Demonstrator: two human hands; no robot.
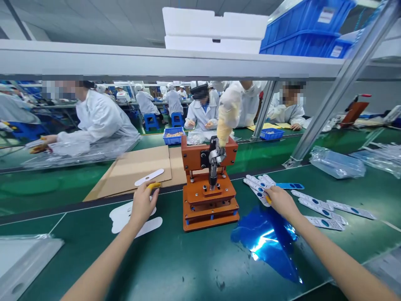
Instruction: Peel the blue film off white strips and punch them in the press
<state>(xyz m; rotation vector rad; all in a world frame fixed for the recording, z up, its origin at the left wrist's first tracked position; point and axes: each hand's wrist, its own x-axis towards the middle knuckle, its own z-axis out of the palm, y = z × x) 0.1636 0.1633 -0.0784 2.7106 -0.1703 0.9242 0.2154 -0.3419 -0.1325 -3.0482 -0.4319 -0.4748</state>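
Near the far edge of the worktop (175, 267), left of the press (211, 196), we find the left hand (142, 205) over white strips (120, 218), its thumb and capped forefinger apart. One loose strip (149, 177) lies just beyond those fingertips, over the cardboard (125, 171); we cannot tell whether they touch it. To the right of the press, the right hand (282, 202) has its fingertips at the near end of fanned printed strips (257, 184); whether they pinch one, we cannot tell.

We note the press standing between both hands. The left hand hides part of the white strips. Blue film (266, 244) lies between the press and the right forearm, toward the near edge. A blue strip (290, 186) lies beside the fan, and more printed pieces (324, 211) are scattered toward the right edge. Clear bags (338, 162) lie farther back.

Blue bins (300, 29) overhead bear white labels (326, 14); we cannot read them. Print on the strips is too small to make out.
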